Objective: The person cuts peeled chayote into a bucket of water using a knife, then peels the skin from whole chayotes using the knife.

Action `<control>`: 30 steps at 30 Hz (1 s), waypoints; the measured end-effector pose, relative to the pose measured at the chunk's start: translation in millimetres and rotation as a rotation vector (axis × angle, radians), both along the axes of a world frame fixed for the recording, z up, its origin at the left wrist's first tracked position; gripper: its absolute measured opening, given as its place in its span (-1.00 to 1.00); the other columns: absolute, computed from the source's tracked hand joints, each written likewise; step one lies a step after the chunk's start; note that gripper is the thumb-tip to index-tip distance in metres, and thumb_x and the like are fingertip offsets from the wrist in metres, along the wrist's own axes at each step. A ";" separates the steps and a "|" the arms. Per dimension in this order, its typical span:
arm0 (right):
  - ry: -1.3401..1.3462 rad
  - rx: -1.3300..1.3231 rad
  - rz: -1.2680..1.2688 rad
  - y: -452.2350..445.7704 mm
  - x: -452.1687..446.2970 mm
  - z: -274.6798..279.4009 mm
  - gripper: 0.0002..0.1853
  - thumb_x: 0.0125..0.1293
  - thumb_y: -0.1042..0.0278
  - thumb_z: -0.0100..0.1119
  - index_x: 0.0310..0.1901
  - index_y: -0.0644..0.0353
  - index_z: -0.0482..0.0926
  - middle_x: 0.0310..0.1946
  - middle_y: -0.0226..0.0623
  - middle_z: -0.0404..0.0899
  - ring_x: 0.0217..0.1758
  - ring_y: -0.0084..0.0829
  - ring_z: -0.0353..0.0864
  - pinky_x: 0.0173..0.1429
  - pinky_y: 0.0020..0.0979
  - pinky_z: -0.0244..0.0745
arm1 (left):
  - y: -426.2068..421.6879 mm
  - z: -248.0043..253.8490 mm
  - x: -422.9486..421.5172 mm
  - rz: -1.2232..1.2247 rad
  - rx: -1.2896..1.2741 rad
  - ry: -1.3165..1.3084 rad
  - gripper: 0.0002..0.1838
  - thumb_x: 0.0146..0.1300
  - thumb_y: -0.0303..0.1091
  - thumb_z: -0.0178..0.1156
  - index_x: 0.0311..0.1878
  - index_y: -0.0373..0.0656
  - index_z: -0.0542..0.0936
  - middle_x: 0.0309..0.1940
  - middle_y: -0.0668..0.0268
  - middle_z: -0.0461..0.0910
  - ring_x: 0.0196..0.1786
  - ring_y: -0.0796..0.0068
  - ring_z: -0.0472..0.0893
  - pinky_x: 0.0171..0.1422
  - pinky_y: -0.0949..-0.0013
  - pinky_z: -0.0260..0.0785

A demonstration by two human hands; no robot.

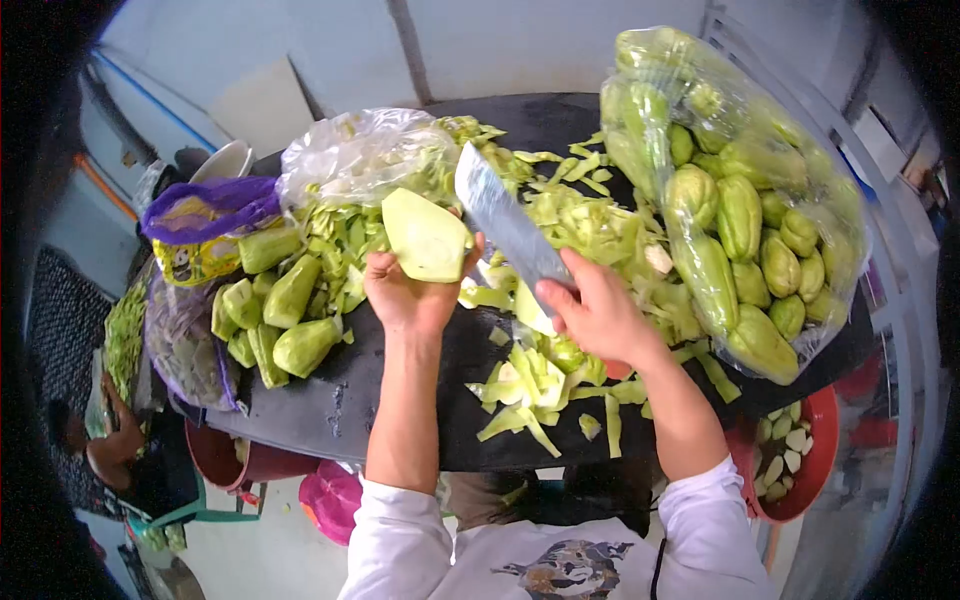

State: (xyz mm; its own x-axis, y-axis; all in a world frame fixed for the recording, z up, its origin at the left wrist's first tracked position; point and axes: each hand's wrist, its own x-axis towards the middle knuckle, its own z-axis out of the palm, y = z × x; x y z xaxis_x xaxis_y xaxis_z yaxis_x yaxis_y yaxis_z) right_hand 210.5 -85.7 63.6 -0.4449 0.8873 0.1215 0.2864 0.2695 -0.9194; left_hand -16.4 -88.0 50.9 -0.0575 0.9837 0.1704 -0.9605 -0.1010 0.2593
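A person's left hand (412, 305) cupped a chayote (425, 235) from below, fingers curled round its side, holding it up over the middle of a black table (345, 405). The right hand (605, 315) was wrapped round the handle of a broad-bladed knife (505, 215), its flat, smeared metal blade slanting up just beside the chayote; whether the edge touched could not be told.

The held chayote looked largely bare of skin: smooth, pale yellow-green and damp, with flat facets and angular corners. Around the hands lay peelings (530, 385), thin, limp green ribbons heaped in loose tangles, suggesting a good deal of peeling done.

To the left sat a cluster of loose chayotes (308, 345), light green and tapered; whether all were peeled was hard to tell. Beside them slumped a purple mesh sack (190, 340), and behind, a crumpled clear plastic bag (350, 145).

On the right, a tall, glossy clear sack (840, 215) bulged with whole chayotes, ridged and deeper green, apparently unpeeled, so much seemed left. Below the table's right end, a red bucket (828, 440) held pale, smooth pieces (790, 440), seemingly finished.
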 end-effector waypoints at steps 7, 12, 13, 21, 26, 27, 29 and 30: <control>-0.171 0.152 0.057 -11.5 -9.9 -3.2 -0.66 0.43 0.19 0.10 -0.13 0.39 0.40 -0.50 0.00 0.54 -0.45 -0.12 0.55 -0.30 -0.21 0.43 | 7.6 -3.6 -9.9 0.116 -0.103 0.136 -0.33 0.34 0.24 -0.05 0.25 -0.12 0.47 0.06 0.16 0.57 0.09 0.19 0.57 0.24 -0.01 0.37; -0.207 0.119 0.027 -13.7 -8.5 2.5 -0.65 0.43 0.19 0.12 -0.09 0.39 0.41 -0.49 -0.01 0.53 -0.47 -0.16 0.50 -0.30 -0.22 0.41 | 7.0 -0.5 -10.8 0.142 -0.082 0.120 -0.33 0.37 0.24 -0.05 0.23 -0.17 0.47 0.01 0.07 0.58 0.05 0.16 0.59 0.16 0.03 0.45; -0.185 0.153 0.035 -13.2 -8.6 0.8 -0.65 0.45 0.17 0.09 -0.12 0.39 0.40 -0.51 0.06 0.52 -0.45 0.00 0.52 -0.31 -0.13 0.39 | 5.4 2.3 -8.6 0.166 -0.088 0.146 -0.33 0.36 0.24 -0.03 0.19 -0.19 0.48 -0.03 0.06 0.59 0.00 0.16 0.60 0.15 0.07 0.47; -0.168 0.208 0.061 -12.7 -14.2 -7.9 -0.66 0.45 0.19 0.12 -0.03 0.37 0.42 -0.51 -0.18 0.52 -0.49 -0.38 0.48 -0.35 -0.31 0.41 | -1.8 7.8 4.8 0.180 -0.039 0.231 -0.34 0.36 0.26 -0.01 0.12 -0.21 0.52 -0.05 0.18 0.63 0.00 0.27 0.63 0.14 0.19 0.49; -0.012 0.164 0.062 -15.2 -20.8 -10.7 -0.69 0.44 0.20 0.12 -0.17 0.35 0.40 -0.59 -0.03 0.48 -0.55 -0.11 0.47 -0.40 -0.18 0.35 | -5.6 9.7 21.6 0.183 -0.041 0.222 -0.32 0.34 0.29 -0.01 0.13 -0.19 0.51 -0.02 0.21 0.62 -0.01 0.27 0.64 0.15 0.16 0.49; -0.016 0.165 0.062 -15.0 -22.2 -13.7 -0.69 0.44 0.20 0.12 -0.17 0.35 0.40 -0.59 -0.03 0.48 -0.55 -0.11 0.47 -0.40 -0.18 0.35 | -9.2 12.6 26.9 0.181 -0.102 0.189 -0.33 0.36 0.29 -0.03 0.14 -0.18 0.49 -0.01 0.21 0.62 0.01 0.28 0.63 0.16 0.18 0.48; 0.066 0.144 0.086 -15.0 -24.4 -20.7 -0.70 0.45 0.19 0.11 -0.13 0.33 0.41 -0.57 -0.13 0.49 -0.54 -0.31 0.45 -0.39 -0.27 0.37 | -12.7 12.6 33.2 0.177 -0.163 0.154 -0.34 0.37 0.28 -0.04 0.15 -0.17 0.48 0.00 0.22 0.61 0.03 0.30 0.63 0.18 0.21 0.47; 0.063 0.143 0.085 -16.9 -25.0 -19.2 -0.70 0.45 0.19 0.11 -0.13 0.33 0.41 -0.57 -0.13 0.49 -0.54 -0.31 0.45 -0.39 -0.27 0.37 | -13.6 11.3 35.5 0.156 -0.139 0.163 -0.33 0.37 0.29 -0.04 0.17 -0.17 0.47 0.01 0.21 0.60 0.03 0.27 0.63 0.18 0.19 0.47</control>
State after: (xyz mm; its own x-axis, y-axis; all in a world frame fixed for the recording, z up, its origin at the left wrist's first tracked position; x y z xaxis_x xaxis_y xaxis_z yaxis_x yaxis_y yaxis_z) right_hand 185.5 -102.6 44.4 -0.5050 0.8184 0.2741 0.2000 0.4199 -0.8853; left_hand 19.1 -101.7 62.2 -0.1931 0.9797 0.0535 -0.8804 -0.1971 0.4313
